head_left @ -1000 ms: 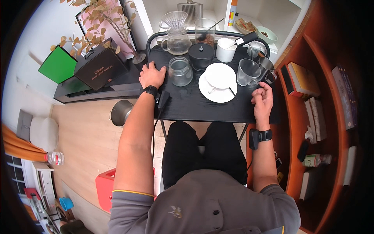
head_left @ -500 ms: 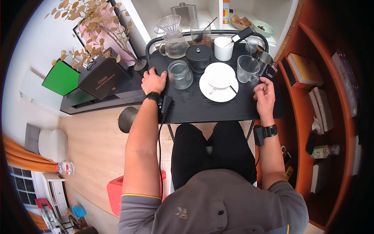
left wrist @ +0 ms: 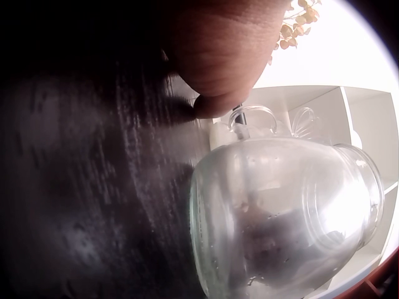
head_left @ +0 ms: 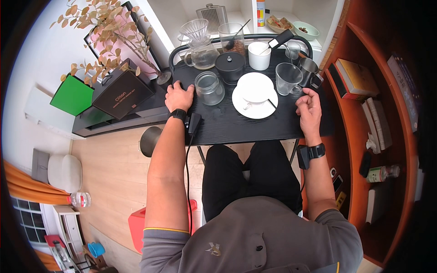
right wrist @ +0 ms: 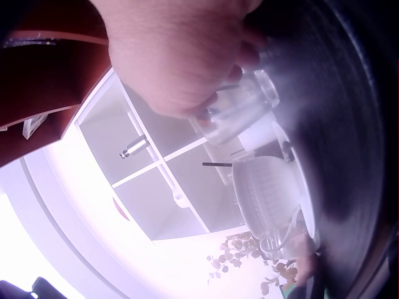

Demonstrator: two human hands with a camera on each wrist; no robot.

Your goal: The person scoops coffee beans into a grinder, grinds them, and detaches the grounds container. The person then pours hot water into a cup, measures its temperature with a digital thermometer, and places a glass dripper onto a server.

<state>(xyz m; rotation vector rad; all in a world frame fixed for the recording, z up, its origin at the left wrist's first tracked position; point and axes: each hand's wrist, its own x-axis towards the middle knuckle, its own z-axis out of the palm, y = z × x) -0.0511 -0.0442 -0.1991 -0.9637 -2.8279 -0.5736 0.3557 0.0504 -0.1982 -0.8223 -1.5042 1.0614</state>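
My left hand (head_left: 180, 96) rests at the left edge of the black table (head_left: 227, 127), holding nothing, fingers relaxed. Just right of it stands a clear glass jar (head_left: 210, 88), which fills much of the left wrist view (left wrist: 280, 212). Along the table's right side lies my right hand (head_left: 310, 109), fingers loosely bent, fingertips right at the handle of a clear glass mug (head_left: 287, 78). Between the hands, a white cup (head_left: 256, 86) sits on a white saucer (head_left: 252, 112) with a dark thin handle across its rim. The right wrist view shows ribs on the cup (right wrist: 265, 190).
Behind stand a glass coffee server (head_left: 202, 57) with a dripper on top, a lidded black pot (head_left: 230, 70), a glass of beans (head_left: 232, 41), a white canister (head_left: 259, 57) and a metal pitcher (head_left: 308, 68). A raised rail (head_left: 182, 48) edges the table; a wooden bookshelf (head_left: 350, 113) flanks the right.
The head view has shifted slightly, then steadied. Both hands stay in nearly the same places, and the things on the table have not moved.
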